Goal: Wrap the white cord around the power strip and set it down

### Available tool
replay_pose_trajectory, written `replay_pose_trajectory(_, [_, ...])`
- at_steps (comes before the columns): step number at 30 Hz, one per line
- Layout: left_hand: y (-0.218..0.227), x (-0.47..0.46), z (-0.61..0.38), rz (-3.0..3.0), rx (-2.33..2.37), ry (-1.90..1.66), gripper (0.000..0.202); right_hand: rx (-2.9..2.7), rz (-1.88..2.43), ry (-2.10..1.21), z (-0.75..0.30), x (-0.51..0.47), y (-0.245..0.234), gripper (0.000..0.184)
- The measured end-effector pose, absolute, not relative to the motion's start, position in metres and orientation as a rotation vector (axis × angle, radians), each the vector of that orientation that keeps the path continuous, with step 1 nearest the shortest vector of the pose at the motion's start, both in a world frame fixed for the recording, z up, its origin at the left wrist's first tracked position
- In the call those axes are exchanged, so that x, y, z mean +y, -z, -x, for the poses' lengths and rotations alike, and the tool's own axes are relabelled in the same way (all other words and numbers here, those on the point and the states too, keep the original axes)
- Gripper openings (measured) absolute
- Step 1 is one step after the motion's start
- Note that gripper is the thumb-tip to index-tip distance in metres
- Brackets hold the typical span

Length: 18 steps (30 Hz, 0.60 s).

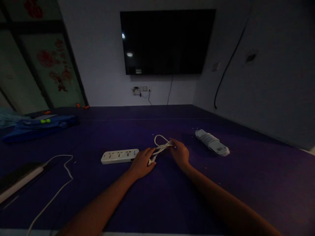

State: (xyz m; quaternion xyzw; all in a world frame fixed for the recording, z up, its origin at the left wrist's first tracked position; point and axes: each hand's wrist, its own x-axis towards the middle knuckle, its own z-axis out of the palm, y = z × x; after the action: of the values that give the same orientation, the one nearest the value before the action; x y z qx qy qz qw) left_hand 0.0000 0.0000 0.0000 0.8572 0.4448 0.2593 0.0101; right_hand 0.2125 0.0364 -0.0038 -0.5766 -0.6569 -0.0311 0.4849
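A white power strip (120, 156) lies flat on the purple surface with its sockets facing up. My left hand (142, 163) is at its right end, fingers closed around the cord end of the strip and the start of its cable. Looped strands of the white power cord (162, 148) run from there to my right hand (180, 153), whose fingers pinch the far end of the bundle. Below the loops, beside my left thumb, a white plug-like end (152, 160) shows in part. My left palm hides the strip's right end.
To the right lies another white power strip (212, 142) with its cord wound around it. At the left are a dark device with a white edge (23, 182), a thin white cable (67, 168) and blue cloth (41, 126). A television (168, 42) hangs on the far wall.
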Motion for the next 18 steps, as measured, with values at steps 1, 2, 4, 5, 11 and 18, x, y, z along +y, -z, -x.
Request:
replay_pose_trajectory(1, [-0.0002, -0.0002, -0.0001, -2.678, 1.388, -0.810, 0.059, -1.595, 1.410, 0.069, -0.2125, 0.0366, 0.0037, 0.037])
replay_pose_trajectory(2, [-0.0004, -0.0004, -0.0002, -2.679, 1.387, -0.810, 0.059, -1.588, 1.414, 0.059, -0.2124, 0.0369, 0.0037, 0.037])
replay_pose_trajectory(4, [-0.0007, -0.0007, -0.0003, -2.682, 1.384, -0.810, 0.059, -1.560, 1.420, 0.033, -0.2120, 0.0375, 0.0036, 0.034])
replay_pose_trajectory(5, [-0.0008, -0.0009, -0.0004, -2.682, 1.382, -0.808, 0.059, -1.542, 1.420, 0.019, -0.2116, 0.0377, 0.0035, 0.031])
replay_pose_trajectory(11, [-0.0007, -0.0011, -0.0001, -2.679, 1.383, -0.803, 0.059, -1.518, 1.380, -0.027, -0.2091, 0.0360, 0.0008, 0.011])
replay_pose_trajectory(18, [-0.0020, -0.0011, -0.0006, -2.689, 1.370, -0.782, 0.058, -1.545, 1.356, -0.021, -0.2105, 0.0358, 0.0003, 0.006])
